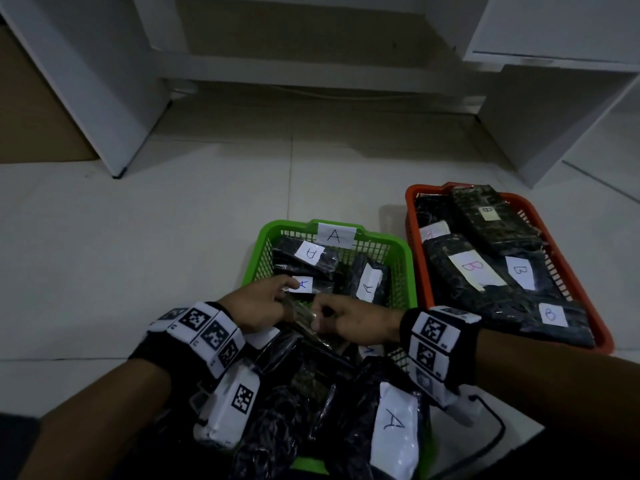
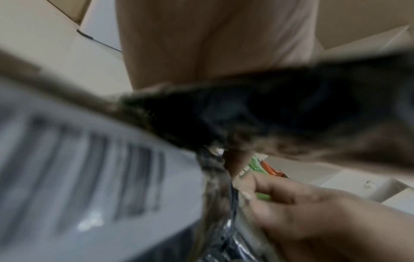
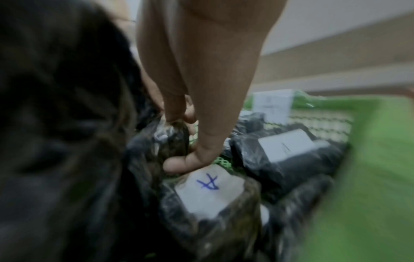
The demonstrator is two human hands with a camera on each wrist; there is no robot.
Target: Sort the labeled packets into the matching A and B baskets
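Nearest to me, at six o'clock, lay a heap of dark packets, one long packet (image 1: pixel 393 431) showing a white label marked A. Just beyond it I held a dark packet (image 1: pixel 304 315) between both hands, over the near edge of the green basket (image 1: pixel 398 247). My left hand (image 1: pixel 259 306) came in from eight o'clock, fingers curled around the packet's left end, forefinger reaching toward a blue-lettered A packet (image 3: pixel 209 193) lying in the basket. My right hand (image 1: pixel 353 320) came in from four o'clock, knuckles up, thumb and fingers pinching the packet's right end; the right wrist view showed that pinch closed on crinkled plastic. Both wrists wore black bands (image 1: pixel 440 344) with white coded tags.

The green basket, tagged A at its twelve o'clock rim, held several A packets. Touching it at two o'clock sat the orange basket (image 1: pixel 415 216), filled with packets labelled B. Both baskets stood on pale floor tiles (image 1: pixel 138 237), with white furniture (image 1: pixel 97 81) at twelve o'clock.
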